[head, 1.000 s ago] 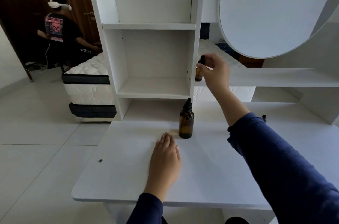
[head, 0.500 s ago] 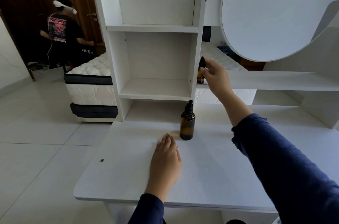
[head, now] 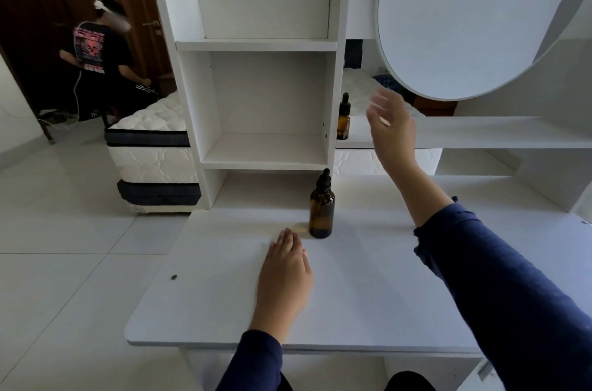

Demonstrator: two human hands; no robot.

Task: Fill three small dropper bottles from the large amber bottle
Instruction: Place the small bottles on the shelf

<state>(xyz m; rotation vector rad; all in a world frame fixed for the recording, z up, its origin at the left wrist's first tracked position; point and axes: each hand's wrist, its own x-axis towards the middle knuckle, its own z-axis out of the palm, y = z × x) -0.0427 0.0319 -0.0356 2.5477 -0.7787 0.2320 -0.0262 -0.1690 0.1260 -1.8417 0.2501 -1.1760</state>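
The large amber bottle (head: 322, 210) with a black dropper cap stands upright on the white desk (head: 368, 288), near its middle. A small amber dropper bottle (head: 343, 119) stands on the long side shelf (head: 480, 133), against the cubby's right wall. My right hand (head: 389, 128) hovers just right of that small bottle, fingers spread, holding nothing. My left hand (head: 285, 272) lies flat on the desk, palm down, just in front of the large bottle and not touching it. No other small bottles are visible.
A white cubby unit (head: 266, 96) with bare shelves rises behind the desk. A large round white panel (head: 474, 16) hangs at upper right. A mattress (head: 153, 147) and another person (head: 99, 61) sit at the left, across tiled floor.
My right hand set the small dropper bottle on the side shelf, let go of it and drew back to the right with fingers apart. The left hand stayed flat.
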